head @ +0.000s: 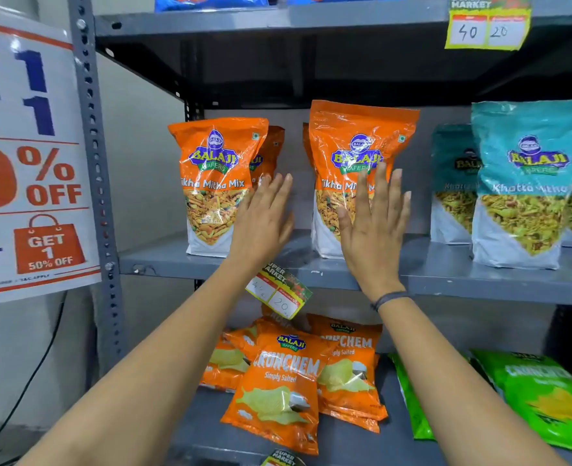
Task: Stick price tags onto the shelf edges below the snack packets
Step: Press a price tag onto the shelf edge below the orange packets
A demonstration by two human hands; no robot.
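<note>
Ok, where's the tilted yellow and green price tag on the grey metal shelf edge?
In the head view, the tilted price tag hangs centre-frame from the middle shelf edge, between both forearms, above the orange Crunchem packets.

The shelf (446, 270) is seen in grey painted metal, matt and smooth, its upright (93, 136) punched with holes. The 2 orange packets (215, 183) are wrapped in glossy plastic film, creased, with glare caught across the fronts. The teal packet (526, 183) is shown in plastic too, its sheen duller. The price tag (279, 290) on the shelf edge appears as printed paper. The poster (29, 156) is covered by shiny, reflective film. A dark band (390, 298) is worn at the right wrist, material unclear.
</note>
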